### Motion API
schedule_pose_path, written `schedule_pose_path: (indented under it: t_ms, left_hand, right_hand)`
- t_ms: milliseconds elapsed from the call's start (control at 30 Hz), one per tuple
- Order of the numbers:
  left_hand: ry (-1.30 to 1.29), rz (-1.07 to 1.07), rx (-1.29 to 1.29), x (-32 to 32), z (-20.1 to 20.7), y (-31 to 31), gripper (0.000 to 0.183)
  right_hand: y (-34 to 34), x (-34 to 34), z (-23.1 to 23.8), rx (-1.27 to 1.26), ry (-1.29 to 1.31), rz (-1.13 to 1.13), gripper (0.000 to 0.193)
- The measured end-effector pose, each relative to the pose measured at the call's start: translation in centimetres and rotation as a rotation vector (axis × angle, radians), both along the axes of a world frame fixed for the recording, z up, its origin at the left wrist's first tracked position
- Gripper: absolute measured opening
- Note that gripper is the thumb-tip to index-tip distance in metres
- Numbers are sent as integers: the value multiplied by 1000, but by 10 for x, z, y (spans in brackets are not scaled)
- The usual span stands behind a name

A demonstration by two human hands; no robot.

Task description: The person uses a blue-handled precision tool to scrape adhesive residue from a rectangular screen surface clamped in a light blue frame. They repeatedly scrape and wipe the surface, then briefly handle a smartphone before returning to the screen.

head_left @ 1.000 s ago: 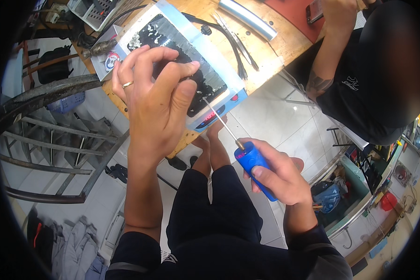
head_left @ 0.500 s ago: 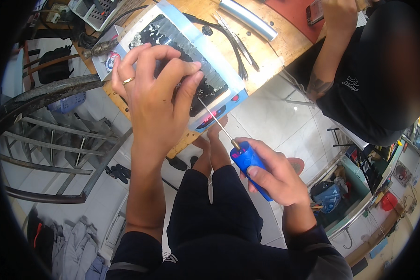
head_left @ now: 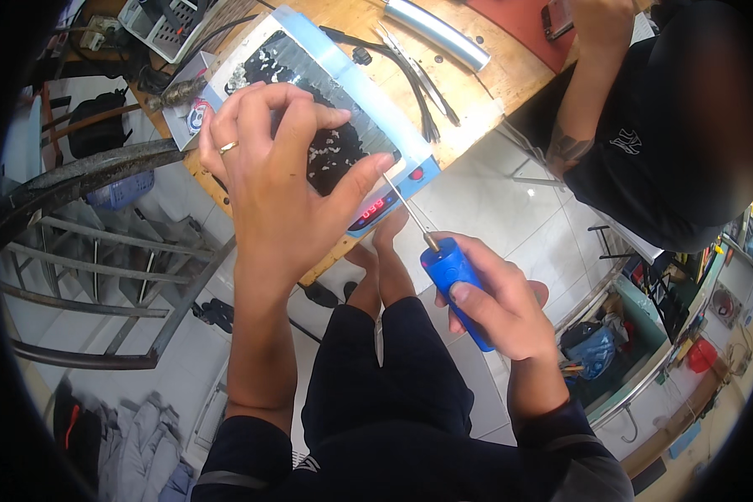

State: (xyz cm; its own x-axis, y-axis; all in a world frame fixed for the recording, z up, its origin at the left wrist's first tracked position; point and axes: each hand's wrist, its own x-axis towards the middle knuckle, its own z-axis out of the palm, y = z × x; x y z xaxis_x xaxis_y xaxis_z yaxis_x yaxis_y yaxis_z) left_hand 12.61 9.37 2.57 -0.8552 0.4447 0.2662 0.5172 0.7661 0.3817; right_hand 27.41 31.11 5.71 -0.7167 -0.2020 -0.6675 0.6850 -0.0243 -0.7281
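Left hand (head_left: 280,180) over a dark panel (head_left: 336,149); right hand (head_left: 506,308) around a blue tool (head_left: 453,276).
Flat on a blue-and-white machine (head_left: 349,88) on the bench (head_left: 468,84), the panel, flecked with white, partly hidden by the left hand. Above it, bent fingers (head_left: 314,117), thumb (head_left: 360,184) spread wide of forefinger, an unfilled gap between; contact with the panel unclear. On the right, fingers closed round the tool, thumb laid along its body. From its end, a thin rod (head_left: 408,207) toward the left thumb tip, touching or just beside, impossible to tell. Beside the machine: tweezers (head_left: 410,67), black cables (head_left: 427,121), a silver roll (head_left: 437,33).
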Motion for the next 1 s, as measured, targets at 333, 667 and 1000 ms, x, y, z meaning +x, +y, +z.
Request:
schedule_pose_path:
  t_ms: [333,667,1000]
  left_hand:
    - [-57,44,-21,-4,2,2,39]
    - [-73,53,-82,0,10,11,42]
    - [-88,119,-60,0,6,16,37]
  right_hand:
    - [4,0,-2,-23,26,-8,59]
    - [11,0,0,-29,0,-69,59]
    - [12,0,-3,-26,21,-37,58]
